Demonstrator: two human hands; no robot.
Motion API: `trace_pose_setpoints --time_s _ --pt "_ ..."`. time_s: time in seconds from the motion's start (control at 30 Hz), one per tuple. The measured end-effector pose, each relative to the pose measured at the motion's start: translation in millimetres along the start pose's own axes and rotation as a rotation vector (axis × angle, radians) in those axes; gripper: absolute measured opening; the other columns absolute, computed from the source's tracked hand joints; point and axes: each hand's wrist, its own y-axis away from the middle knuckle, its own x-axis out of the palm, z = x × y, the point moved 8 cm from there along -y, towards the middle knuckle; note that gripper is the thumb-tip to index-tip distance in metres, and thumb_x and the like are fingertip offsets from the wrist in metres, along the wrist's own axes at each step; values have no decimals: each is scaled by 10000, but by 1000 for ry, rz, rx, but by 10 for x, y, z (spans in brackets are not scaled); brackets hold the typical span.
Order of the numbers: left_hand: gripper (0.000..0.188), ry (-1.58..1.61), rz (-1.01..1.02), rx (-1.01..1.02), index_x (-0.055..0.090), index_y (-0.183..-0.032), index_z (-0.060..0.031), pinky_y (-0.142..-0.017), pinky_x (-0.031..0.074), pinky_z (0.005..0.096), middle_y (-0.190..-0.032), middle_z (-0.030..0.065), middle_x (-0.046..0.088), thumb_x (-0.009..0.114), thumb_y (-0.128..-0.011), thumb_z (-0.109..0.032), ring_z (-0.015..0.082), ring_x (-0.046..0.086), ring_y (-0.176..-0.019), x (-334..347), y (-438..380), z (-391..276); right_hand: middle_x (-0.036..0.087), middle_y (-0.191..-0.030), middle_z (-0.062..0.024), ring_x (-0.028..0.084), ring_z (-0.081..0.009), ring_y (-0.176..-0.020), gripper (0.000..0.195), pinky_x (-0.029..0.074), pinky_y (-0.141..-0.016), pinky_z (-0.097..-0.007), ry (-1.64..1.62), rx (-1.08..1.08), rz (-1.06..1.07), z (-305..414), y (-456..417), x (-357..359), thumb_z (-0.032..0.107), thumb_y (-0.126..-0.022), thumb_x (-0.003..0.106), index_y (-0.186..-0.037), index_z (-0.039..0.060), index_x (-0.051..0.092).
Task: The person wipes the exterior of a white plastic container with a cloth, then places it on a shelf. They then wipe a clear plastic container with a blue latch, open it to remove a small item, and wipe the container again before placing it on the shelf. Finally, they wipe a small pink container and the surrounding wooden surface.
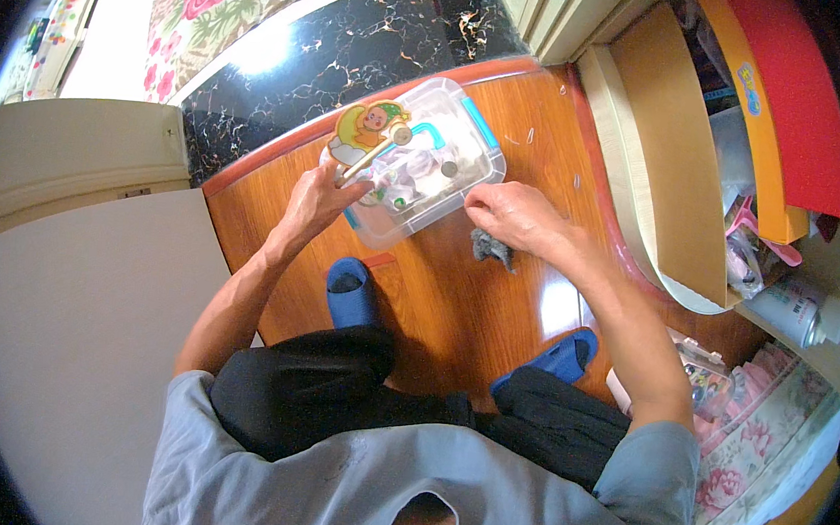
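A clear plastic storage box (424, 215) with blue latches stands on the wood floor and holds small items, partly in clear bags. Over its left end my left hand (321, 199) grips a pale stick with a round end; a cartoon moon-and-figure piece (364, 131) is beside the stick, and whether the two are joined I cannot tell. A blue hooked piece (429, 131) shows past the stick's end. My right hand (509, 209) is at the box's near right side with its fingers curled together; whether they pinch something is hidden. Below it lies a grey cloth (492, 249).
Blue slippers (349, 294) are on the floor near me. A shelf unit with a cardboard panel (667, 134), an orange-and-red box and a spray can (793, 310) stands at right. A white panel (87, 355) is at left, a black marbled sill (316, 77) beyond the box.
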Motion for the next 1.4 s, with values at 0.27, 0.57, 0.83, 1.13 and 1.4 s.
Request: trace_pose_setpoints --time_s 0.27,0.57,0.83,1.13,1.4 --pt "372 159 -31 29 625 -999 -15 -521 463 303 -746 47 609 689 -816 -333 141 568 -602 108 -64 72 658 -838 -175 645 -362 -814 191 520 -708 -452 111 -104 -118 469 -316 354 227 -868 553 -900 51 619" --pt "303 281 96 -164 609 -917 -33 -401 349 241 -634 2 539 674 -822 -313 78 471 -482 20 -65 216 681 -784 -172 681 -317 -719 195 543 -630 -443 315 -83 -199 661 -692 618 186 -822 536 -847 34 656" --pt "356 549 243 -52 563 -1086 -45 -403 394 220 -730 7 598 672 -818 -252 87 522 -511 275 -158 -24 661 -846 -213 650 -370 -810 204 517 -731 -481 -20 26 -249 420 -708 420 151 -778 555 -904 26 656" --pt "233 668 178 -157 569 -909 -61 -385 363 253 -590 -24 461 638 -881 -283 106 468 -453 284 -140 178 645 -811 -270 646 -412 -790 187 513 -710 -489 -279 82 -266 226 -789 509 107 -696 574 -788 -42 642" --pt "344 664 59 -147 549 -1104 -35 -499 527 291 -955 55 569 608 -889 -297 160 580 -784 240 39 116 640 -833 -286 644 -427 -792 229 498 -677 -506 -378 128 -290 213 -900 681 136 -716 586 -852 -47 616"
